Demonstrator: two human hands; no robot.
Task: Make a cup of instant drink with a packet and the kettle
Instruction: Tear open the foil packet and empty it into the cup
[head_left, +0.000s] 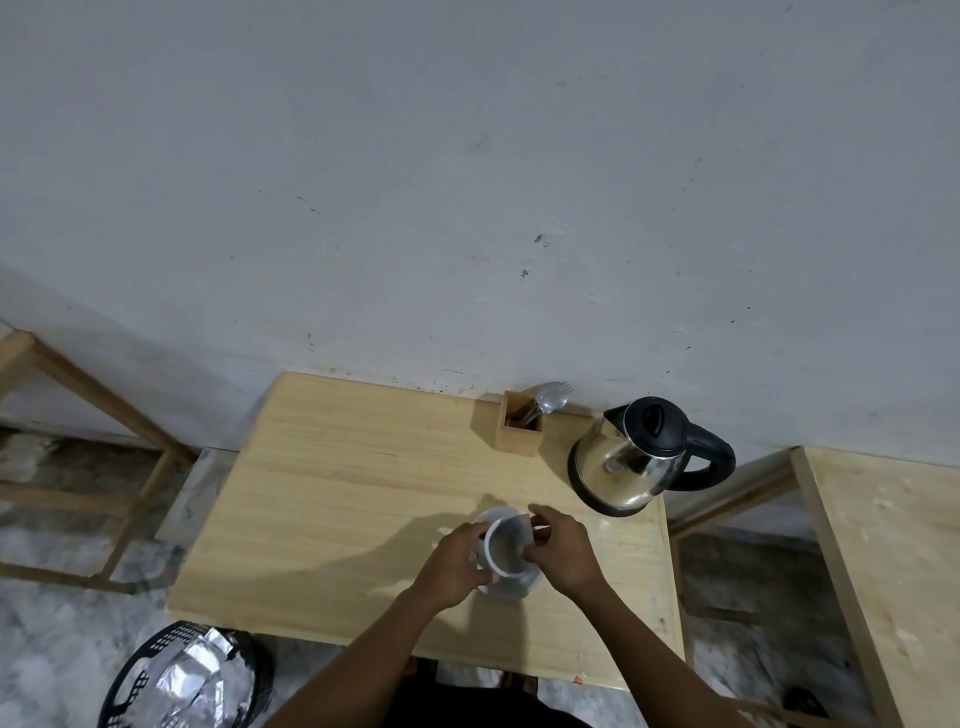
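A white cup (506, 545) stands on a white saucer (511, 587) near the front right of the wooden table (337, 493). My left hand (454, 564) curls around the cup's left side. My right hand (561, 551) is against its right side, fingertips at the rim; whether it pinches something small there is hidden. The steel kettle (634, 462), black lid and handle, sits at the back right of the table, apart from both hands. No packet is visible on the table.
A wooden holder (519, 431) with spoons and a fork stands left of the kettle by the wall. A black bin (182, 675) holding silver foil wrappers sits on the floor at the front left. Another wooden table (893, 561) is on the right, a wooden frame (104, 415) on the left.
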